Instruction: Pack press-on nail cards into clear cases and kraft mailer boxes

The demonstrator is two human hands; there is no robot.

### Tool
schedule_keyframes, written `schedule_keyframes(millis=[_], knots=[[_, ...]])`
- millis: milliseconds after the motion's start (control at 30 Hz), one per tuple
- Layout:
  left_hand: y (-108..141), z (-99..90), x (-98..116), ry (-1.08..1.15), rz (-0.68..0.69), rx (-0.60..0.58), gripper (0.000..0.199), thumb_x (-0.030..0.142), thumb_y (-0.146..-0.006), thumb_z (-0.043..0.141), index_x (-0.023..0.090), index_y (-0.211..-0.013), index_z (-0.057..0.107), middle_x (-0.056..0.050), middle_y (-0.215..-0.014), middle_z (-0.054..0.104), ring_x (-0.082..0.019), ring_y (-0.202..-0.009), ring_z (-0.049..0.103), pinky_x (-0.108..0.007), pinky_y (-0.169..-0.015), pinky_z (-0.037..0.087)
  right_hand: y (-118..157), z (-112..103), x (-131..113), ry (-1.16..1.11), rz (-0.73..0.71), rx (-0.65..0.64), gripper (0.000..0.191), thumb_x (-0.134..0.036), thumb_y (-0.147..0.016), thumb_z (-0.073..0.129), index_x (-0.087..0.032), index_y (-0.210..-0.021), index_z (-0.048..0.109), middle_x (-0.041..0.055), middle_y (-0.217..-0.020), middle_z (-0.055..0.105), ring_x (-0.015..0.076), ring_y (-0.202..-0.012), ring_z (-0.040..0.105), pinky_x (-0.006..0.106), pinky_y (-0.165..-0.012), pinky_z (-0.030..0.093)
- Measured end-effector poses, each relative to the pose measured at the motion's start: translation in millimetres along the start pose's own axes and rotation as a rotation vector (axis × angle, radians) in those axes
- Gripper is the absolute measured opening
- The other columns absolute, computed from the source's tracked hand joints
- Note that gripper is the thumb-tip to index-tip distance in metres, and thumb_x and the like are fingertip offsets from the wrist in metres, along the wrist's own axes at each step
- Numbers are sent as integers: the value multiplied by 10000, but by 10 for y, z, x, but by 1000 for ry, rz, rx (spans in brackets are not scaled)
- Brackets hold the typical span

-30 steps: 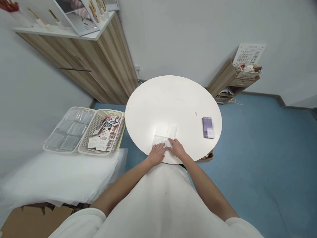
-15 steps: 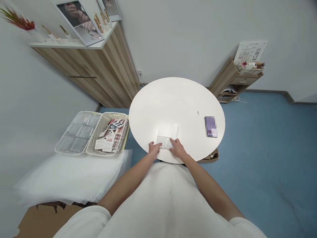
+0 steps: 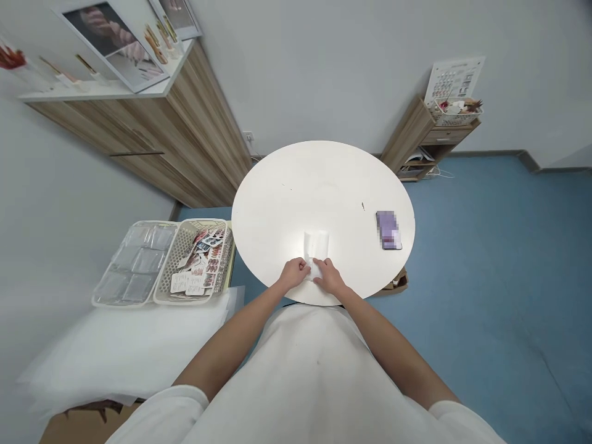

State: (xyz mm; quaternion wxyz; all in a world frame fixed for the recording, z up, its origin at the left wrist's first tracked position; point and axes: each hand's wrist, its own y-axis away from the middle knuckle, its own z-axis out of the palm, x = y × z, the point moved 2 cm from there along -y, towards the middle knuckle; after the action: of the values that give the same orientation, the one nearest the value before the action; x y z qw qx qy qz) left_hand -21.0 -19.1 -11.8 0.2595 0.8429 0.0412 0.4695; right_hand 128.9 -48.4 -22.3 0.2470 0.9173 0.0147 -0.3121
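A whitish, translucent wrap (image 3: 317, 243) lies near the front edge of the round white table (image 3: 324, 176), its lower part between my hands. My left hand (image 3: 295, 272) is closed at the left edge of the wrap, fingers pinched on it. On the right side, my right hand (image 3: 328, 275) rests with thumb and fingertips on the wrap, fingers apart and pressing on it. What lies inside the folded lower part is too small to make out.
A purple, blurred item (image 3: 388, 229) lies at the table's right. Left of the table stand a basket of printed cards (image 3: 160, 290) and a basket of clear packets (image 3: 99, 296). A wooden cabinet (image 3: 203, 123) is behind left, a small shelf (image 3: 407, 135) behind right.
The wrap's left part has been folded inward, so it looks narrower. My left hand has moved slightly right and its fingers have curled. The camera view has shifted a little.
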Motion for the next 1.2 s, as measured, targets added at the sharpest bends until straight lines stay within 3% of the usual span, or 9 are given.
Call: schedule_keyframes(millis=[200, 333, 433, 600, 800, 967, 1067, 1200], knots=[[-18, 266, 106, -403, 143, 20, 88, 222, -715, 471, 188, -641, 503, -7, -622, 564, -148, -610, 527, -250, -539, 338, -22, 82, 41, -64, 21, 37, 472, -222, -687, 558, -231, -1142, 432, 49, -1033, 421, 155, -773, 507, 272, -658, 412], [12, 319, 56, -421, 157, -15, 92, 248, -749, 468, 186, -718, 530, -13, -675, 594, -158, -646, 558, -261, -562, 388, -46, 41, 102, -280, 8, 92, 404, -202, -730, 464, -211, -1133, 453, 47, -996, 468, 153, -859, 507, 278, -749, 413], [88, 323, 31, -425, 219, -51, 127, 285, -729, 512, 183, -797, 546, -20, -732, 599, -161, -671, 565, -274, -607, 423, -98, -3, 119, -440, 52, 149, 290, -238, -790, 342, -216, -1022, 514, 7, -832, 512, 142, -809, 517, 284, -750, 417], [249, 297, -23, -486, 382, -129, 210, 296, -729, 501, 192, -898, 571, -42, -838, 579, -178, -774, 558, -290, -673, 452, -179, 24, 81, -370, 165, 204, 260, -285, -719, 470, -208, -964, 510, -43, -639, 454, 135, -622, 483, 268, -613, 411], [176, 168, -57, -589, 525, 12, 319, 264, -784, 455, 190, -1086, 527, -96, -1133, 514, -218, -1049, 479, -366, -876, 399, -179, 50, 133, -382, 92, 170, 265, -234, -733, 446, -216, -995, 477, -41, -689, 443, 126, -647, 479, 263, -637, 422], [79, 189, -38, -691, 574, -12, 423, 309, -758, 511, 209, -1167, 466, -99, -1293, 413, -255, -1204, 351, -412, -952, 323, -68, 2, 148, -346, 62, 110, 436, -184, -753, 424, -203, -1185, 365, -6, -817, 481, 127, -698, 502, 279, -693, 441], [71, 190, -41, -682, 579, -23, 433, 321, -759, 508, 223, -1178, 459, -90, -1297, 422, -256, -1219, 343, -416, -966, 305, 53, -63, 84, -138, -31, 123, 593, -197, -744, 483, -216, -1291, 254, 75, -1086, 453, 173, -919, 496, 311, -762, 427], [56, 179, -34, -648, 570, -30, 462, 301, -733, 532, 228, -1184, 462, -80, -1287, 442, -260, -1219, 350, -420, -973, 301, 122, -85, -45, 198, -145, 74, 759, -326, -635, 665, -239, -1283, 279, 117, -1275, 350, 276, -1082, 404, 379, -812, 389]])
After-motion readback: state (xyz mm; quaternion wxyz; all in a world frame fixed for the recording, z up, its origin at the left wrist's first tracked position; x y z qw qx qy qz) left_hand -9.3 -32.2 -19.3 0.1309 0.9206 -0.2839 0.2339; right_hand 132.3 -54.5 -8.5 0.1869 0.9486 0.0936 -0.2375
